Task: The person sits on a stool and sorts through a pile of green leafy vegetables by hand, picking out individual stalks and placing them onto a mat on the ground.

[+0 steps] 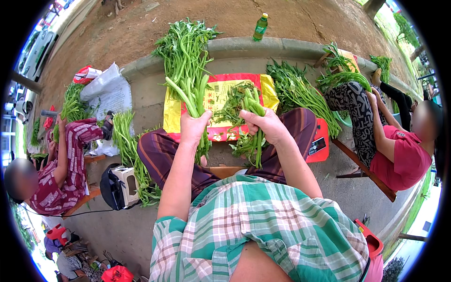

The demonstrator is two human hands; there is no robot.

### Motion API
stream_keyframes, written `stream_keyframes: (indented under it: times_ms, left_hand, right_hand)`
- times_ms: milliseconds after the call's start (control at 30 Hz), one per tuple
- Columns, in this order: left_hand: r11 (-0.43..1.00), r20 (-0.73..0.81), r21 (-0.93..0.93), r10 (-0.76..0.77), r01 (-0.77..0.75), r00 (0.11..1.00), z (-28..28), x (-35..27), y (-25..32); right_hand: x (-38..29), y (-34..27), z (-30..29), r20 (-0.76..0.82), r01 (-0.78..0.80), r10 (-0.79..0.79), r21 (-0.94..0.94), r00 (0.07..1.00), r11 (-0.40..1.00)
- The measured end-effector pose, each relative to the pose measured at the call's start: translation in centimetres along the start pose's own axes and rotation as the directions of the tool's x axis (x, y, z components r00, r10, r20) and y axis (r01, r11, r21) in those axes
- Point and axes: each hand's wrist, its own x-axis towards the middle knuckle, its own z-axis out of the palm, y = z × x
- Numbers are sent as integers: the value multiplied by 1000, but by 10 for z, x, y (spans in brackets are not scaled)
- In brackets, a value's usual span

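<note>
My left hand [195,127] is closed around a bunch of thick green vegetable stalks [192,102], whose lower ends hang below my fist. In my right hand [262,123] is a smaller bunch of stalks [252,102], with the thumb pressed across it and stems trailing down. Both fists are above my lap, over the near edge of a red and yellow printed sack [172,118]. On the sack lies a heap of loose leaves and trimmings [229,102]. A large pile of long leafy greens [183,49] stretches from the sack to the curb, beyond my left hand.
More greens lie on the right [303,88] and left [127,141]. A green drink bottle [260,28] stands on the concrete curb [239,47]. A phone [317,145] rests on a red plastic stool [322,130]. People sit handling greens on both sides; a boxy device [125,183] stands left.
</note>
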Motion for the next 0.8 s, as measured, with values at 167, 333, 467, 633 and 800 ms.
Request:
stream_keyframes:
  times_ms: [167,333,467,633,800]
  left_hand:
    - [981,81,-186,65,-49,995,12,22,11]
    - [976,28,-202,88,-80,996,22,44,25]
    - [976,62,-211,62,-48,996,23,48,24]
    - [979,98,-196,83,-62,992,22,47,13]
    - [930,363,-354,41,97,931,-2,24,19]
  right_hand:
    - [1,2,-15,29,-28,23,196,999,980]
    - [-4,0,-29,-36,10,0,258,999,966]
    - [-5,3,-38,-46,16,-6,233,999,972]
    - [-2,8,-38,-131,39,-17,170,991,985]
    - [-3,2,-31,-95,111,-100,118,991,987]
